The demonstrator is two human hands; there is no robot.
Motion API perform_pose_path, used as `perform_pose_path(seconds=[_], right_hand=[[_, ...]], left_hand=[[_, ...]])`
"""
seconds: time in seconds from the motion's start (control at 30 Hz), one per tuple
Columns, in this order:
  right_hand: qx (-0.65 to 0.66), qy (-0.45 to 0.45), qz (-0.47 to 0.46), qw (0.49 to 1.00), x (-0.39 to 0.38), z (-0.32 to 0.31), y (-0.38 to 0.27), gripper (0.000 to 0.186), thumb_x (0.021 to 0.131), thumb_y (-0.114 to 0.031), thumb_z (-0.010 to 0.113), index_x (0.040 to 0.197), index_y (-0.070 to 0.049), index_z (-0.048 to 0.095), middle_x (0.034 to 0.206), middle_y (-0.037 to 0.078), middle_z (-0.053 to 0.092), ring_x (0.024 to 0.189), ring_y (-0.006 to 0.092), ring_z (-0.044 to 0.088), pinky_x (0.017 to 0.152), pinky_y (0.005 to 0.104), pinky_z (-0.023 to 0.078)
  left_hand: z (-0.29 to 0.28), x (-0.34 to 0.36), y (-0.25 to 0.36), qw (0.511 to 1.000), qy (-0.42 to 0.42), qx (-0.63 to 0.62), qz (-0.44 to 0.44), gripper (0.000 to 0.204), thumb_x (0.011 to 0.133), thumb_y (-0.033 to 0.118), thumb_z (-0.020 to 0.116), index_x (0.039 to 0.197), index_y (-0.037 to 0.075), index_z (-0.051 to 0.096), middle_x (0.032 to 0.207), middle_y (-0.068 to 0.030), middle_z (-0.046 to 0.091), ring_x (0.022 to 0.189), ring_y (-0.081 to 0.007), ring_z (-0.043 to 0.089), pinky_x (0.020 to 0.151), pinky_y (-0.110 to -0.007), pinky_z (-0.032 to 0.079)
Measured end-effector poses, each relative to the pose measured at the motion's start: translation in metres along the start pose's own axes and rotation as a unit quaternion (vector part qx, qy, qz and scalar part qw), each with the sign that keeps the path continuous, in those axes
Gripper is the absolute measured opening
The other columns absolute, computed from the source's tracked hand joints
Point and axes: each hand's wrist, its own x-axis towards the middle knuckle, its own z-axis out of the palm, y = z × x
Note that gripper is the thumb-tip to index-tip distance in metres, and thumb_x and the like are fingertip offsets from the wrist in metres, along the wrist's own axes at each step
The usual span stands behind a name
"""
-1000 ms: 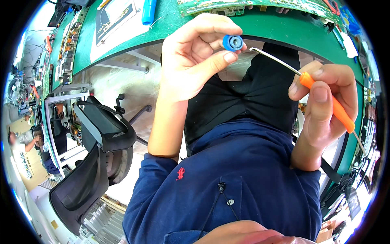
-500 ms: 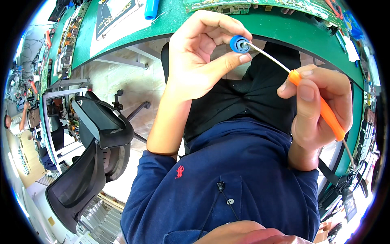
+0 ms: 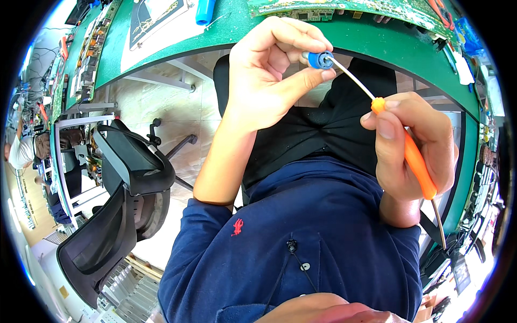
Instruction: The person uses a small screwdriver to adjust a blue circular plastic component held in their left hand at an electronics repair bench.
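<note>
Between the thumb and fingers of my left hand (image 3: 272,70) is a small blue cylindrical part (image 3: 320,60), its hollow end tilted towards my right. A metal piece shows at its other end. My right hand (image 3: 417,142) is closed around the orange handle of a screwdriver (image 3: 416,159). The thin metal shaft points up and left, and its tip is at the opening of the blue part. Whether the tip touches something inside cannot be made out. Another metal shaft sticks out from the rear of the handle. Both hands are over my lap, in front of the bench edge.
A green-topped bench (image 3: 366,46) curves across the front. On it are a large green circuit board (image 3: 355,8), a blue tube (image 3: 204,12) and a white sheet with a dark panel (image 3: 156,21). A black office chair (image 3: 116,199) stands at my left. Farther left is another person (image 3: 22,153).
The blue part has turned slightly, so more of its side shows. My right hand and the screwdriver have shifted a little left and the handle stands steeper.
</note>
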Motion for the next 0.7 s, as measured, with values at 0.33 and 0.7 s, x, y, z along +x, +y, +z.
perform_pose_path(seconds=[0.33,0.7], right_hand=[[-0.05,0.002,-0.058,0.997,0.004,0.011,-0.002,0.015,0.084,0.005,0.065,0.095,0.007,0.056,0.075,0.019,0.064,0.063,0.0217,0.066,0.057,0.0274,0.054],[0.122,0.063,0.142,0.98,-0.002,0.013,0.005,0.012,0.083,0.001,0.069,0.082,0.002,0.057,0.073,0.012,0.067,0.068,0.0138,0.067,0.061,0.0223,0.051]], left_hand=[[0.004,-0.002,-0.002,0.999,0.024,-0.019,0.012,0.037,0.068,-0.021,0.07,0.095,0.001,0.057,0.104,-0.0157,0.059,0.095,-0.0192,0.062,0.08,-0.03,0.055],[0.002,-0.003,0.009,0.995,0.044,0.082,0.029,0.029,0.068,-0.021,0.069,0.09,-0.003,0.063,0.096,-0.0153,0.06,0.091,-0.0231,0.065,0.076,-0.032,0.059]])
